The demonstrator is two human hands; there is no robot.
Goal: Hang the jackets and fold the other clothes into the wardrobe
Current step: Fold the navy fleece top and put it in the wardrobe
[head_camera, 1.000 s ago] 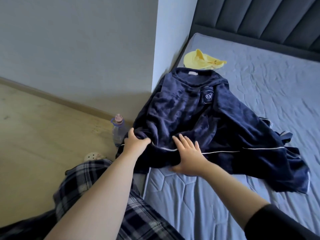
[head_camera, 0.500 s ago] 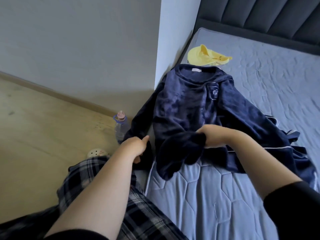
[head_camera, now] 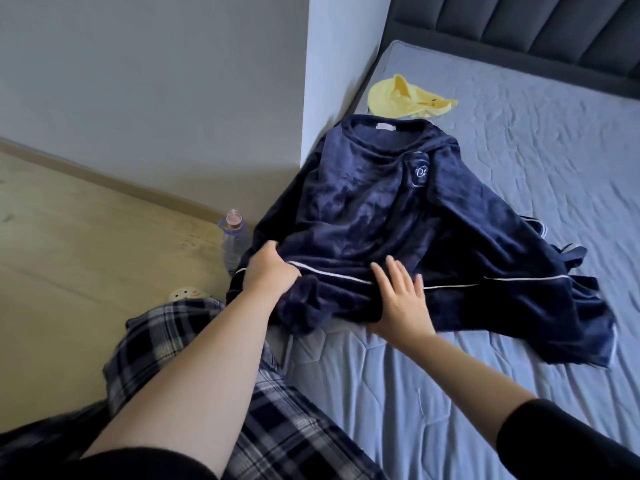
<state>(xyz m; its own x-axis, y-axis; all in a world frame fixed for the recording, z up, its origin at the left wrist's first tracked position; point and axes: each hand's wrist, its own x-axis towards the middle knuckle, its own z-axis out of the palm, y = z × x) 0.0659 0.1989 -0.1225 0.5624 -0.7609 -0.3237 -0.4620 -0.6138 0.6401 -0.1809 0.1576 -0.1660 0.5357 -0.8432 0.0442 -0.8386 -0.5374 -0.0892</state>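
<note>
A dark navy fleece top [head_camera: 381, 216] with white piping and a chest badge lies spread on the blue bed [head_camera: 519, 358], collar toward the headboard. My left hand [head_camera: 268, 271] grips its lower left hem, fingers curled into the fabric. My right hand [head_camera: 401, 299] lies flat on the lower hem with fingers straight and spread, pressing the cloth onto the mattress. More navy fabric with white piping [head_camera: 571, 306] trails to the right. A small yellow garment [head_camera: 405, 100] lies beyond the collar.
A clear water bottle [head_camera: 233, 242] with a pink cap stands on the wooden floor by the bed corner. A white wall corner [head_camera: 332, 81] meets the bed's left side. A dark padded headboard [head_camera: 519, 29] is behind. My plaid trousers [head_camera: 166, 348] fill the lower left.
Half a second ago my right hand held a bunched fold of the top up over its middle; now the hem is laid down and the hand is flat on it. My left hand shifted onto the hem.
</note>
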